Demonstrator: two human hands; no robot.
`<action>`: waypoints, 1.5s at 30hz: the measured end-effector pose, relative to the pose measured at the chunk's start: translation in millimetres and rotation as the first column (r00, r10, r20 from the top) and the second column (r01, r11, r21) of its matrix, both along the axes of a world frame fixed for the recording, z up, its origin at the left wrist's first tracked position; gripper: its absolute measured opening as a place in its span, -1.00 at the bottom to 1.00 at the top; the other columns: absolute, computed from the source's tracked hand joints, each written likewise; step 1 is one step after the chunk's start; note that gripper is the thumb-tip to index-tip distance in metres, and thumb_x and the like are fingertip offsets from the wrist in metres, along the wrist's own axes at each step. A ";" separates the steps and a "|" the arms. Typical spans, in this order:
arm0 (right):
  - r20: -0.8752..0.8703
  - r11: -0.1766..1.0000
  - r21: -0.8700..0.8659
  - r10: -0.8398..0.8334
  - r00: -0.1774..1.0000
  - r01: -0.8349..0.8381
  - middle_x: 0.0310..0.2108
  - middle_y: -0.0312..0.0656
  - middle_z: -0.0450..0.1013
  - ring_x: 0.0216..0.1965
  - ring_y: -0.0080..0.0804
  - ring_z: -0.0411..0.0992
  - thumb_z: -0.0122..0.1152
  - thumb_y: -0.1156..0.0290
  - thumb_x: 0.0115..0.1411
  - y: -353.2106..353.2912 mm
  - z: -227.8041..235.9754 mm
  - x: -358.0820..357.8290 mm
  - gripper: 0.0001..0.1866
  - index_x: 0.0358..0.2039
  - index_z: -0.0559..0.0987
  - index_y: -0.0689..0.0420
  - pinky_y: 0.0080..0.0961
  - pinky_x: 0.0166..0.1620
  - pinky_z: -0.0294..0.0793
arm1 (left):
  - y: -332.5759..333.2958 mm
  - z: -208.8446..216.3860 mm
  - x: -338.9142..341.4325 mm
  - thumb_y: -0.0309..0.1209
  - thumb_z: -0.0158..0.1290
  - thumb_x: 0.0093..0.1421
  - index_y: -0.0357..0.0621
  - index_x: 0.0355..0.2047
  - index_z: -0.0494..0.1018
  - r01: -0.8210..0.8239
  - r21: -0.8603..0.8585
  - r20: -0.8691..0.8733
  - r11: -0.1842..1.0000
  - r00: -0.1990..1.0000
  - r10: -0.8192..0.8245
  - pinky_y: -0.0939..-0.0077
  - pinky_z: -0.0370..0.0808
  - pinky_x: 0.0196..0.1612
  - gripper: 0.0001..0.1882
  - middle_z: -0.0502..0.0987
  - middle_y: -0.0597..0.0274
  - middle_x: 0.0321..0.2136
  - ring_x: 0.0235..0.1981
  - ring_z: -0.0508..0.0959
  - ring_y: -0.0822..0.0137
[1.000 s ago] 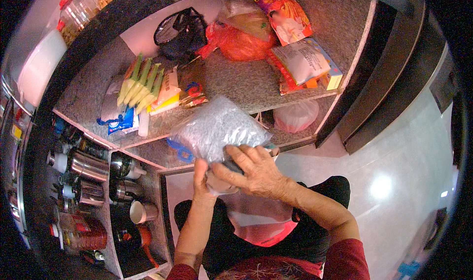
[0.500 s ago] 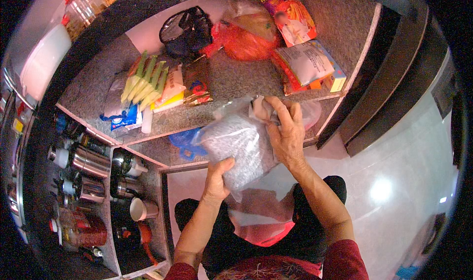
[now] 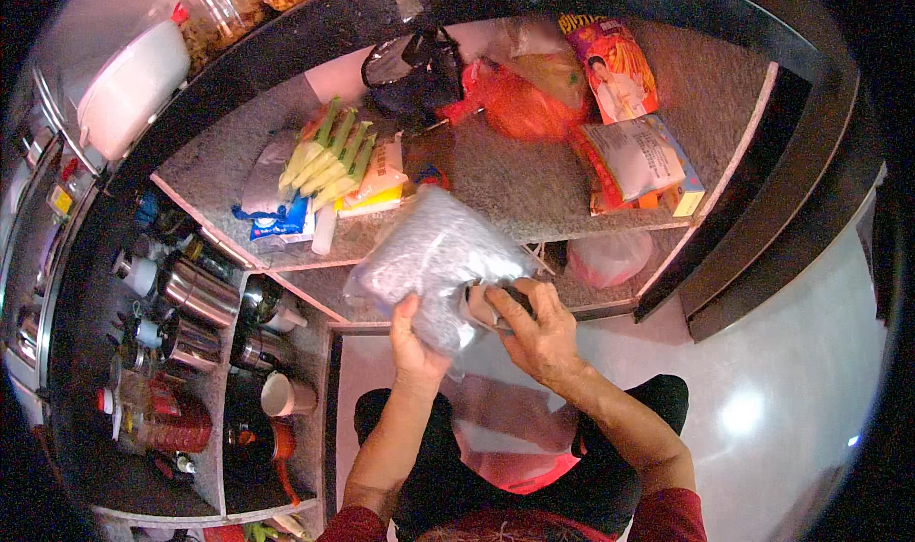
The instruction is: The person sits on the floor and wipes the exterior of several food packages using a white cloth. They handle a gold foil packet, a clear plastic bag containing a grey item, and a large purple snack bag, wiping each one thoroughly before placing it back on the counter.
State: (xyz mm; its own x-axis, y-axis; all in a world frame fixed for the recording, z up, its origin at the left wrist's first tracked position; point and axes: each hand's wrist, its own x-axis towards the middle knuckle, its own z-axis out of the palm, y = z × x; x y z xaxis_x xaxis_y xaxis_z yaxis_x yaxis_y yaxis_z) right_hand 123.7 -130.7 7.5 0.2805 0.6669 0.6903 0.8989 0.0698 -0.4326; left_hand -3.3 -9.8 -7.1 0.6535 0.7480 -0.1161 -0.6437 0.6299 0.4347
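A clear plastic bag (image 3: 438, 242) filled with something grey-white is held in front of me, above my knees and before the shelf edge. My left hand (image 3: 419, 344) grips its lower left side, thumb on top. At the bag's lower right, my right hand (image 3: 541, 337) is closed on a small crumpled beige piece (image 3: 486, 306), like a cloth or paper, that lies against the plastic. What the bag holds cannot be made out through the shiny film.
On the shelf ahead lie long green-and-yellow packets (image 3: 329, 161), a black bag (image 3: 410, 75), a red plastic bag (image 3: 529, 103) and snack packs (image 3: 618, 80). A pinkish bag (image 3: 610, 256) sits on the lower shelf. Steel flasks (image 3: 198, 289) and a mug (image 3: 286, 395) fill the left shelves.
The bag has turned and tilted, its bulk now farther up. My right hand has come down toward me, carrying the beige piece from the bag's top to its lower right. The view has shifted.
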 end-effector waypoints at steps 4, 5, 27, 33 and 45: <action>-0.472 0.992 -0.109 0.003 0.881 -0.062 -0.24 -0.07 0.37 -0.22 -0.18 0.36 0.20 0.33 -0.06 -2.0 -21.2 15.4 -0.58 -0.13 0.45 0.14 -0.39 -0.27 0.41 | 3.5 17.5 2.1 -0.19 -0.02 0.12 -0.15 0.00 0.27 -0.047 -0.090 0.142 0.995 0.988 0.060 0.07 0.30 0.06 -0.53 0.40 0.10 -0.05 -0.04 0.40 0.06; -0.605 0.986 -0.126 0.012 0.796 -0.110 -0.25 -0.06 0.39 -0.22 -0.20 0.37 0.20 0.29 -0.02 -0.1 -23.3 17.5 -0.57 -0.13 0.44 0.19 -0.41 -0.25 0.41 | 3.2 15.1 3.3 -0.21 -0.02 0.12 -0.15 0.00 0.27 -0.045 -0.046 0.110 0.998 0.993 0.050 0.08 0.29 0.07 -0.53 0.40 0.10 -0.05 -0.03 0.39 0.07; -0.989 0.984 0.145 0.146 0.007 -0.099 -0.38 -0.19 0.47 -0.36 -0.41 0.42 0.33 0.35 -0.08 38.8 2.5 -12.9 -0.65 -0.30 0.49 0.25 -0.48 -0.39 0.44 | 5.4 -7.8 5.5 -0.35 0.12 0.03 -0.17 -0.07 0.30 0.103 0.101 -0.043 0.990 0.994 -0.099 0.27 0.33 -0.01 -0.55 0.43 0.21 -0.17 -0.10 0.41 0.26; -0.976 0.976 0.184 0.168 -0.139 -0.115 -0.31 -0.07 0.37 -0.39 -0.23 0.41 0.37 0.34 -0.11 46.2 13.1 -14.6 -0.35 -0.08 0.19 0.18 -0.35 -0.45 0.48 | 11.0 -9.0 0.1 -0.41 0.13 0.01 -0.16 -0.12 0.34 0.031 0.118 -0.112 0.993 0.994 -0.018 0.27 0.37 -0.04 -0.61 0.46 0.24 -0.20 -0.15 0.45 0.25; -0.946 0.904 0.216 0.287 0.149 -0.369 -0.44 -0.19 0.46 -0.50 -0.49 0.41 0.18 0.41 0.09 55.0 10.0 -16.9 -0.77 -0.26 0.45 0.23 -0.45 -0.46 0.53 | 102.6 89.6 -36.8 -0.40 0.13 0.04 -0.14 -0.06 0.30 -0.241 0.243 0.020 0.940 0.970 0.244 0.21 0.32 0.00 -0.56 0.39 0.24 -0.08 -0.04 0.38 0.28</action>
State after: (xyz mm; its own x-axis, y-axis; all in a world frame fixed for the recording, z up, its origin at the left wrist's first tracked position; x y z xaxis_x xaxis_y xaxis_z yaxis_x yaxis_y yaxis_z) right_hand 106.8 -75.8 17.5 0.4290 0.9022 0.0452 -0.2884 0.1842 -0.9396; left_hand -40.1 92.7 82.5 0.4485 0.8900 0.0822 -0.7587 0.3305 0.5613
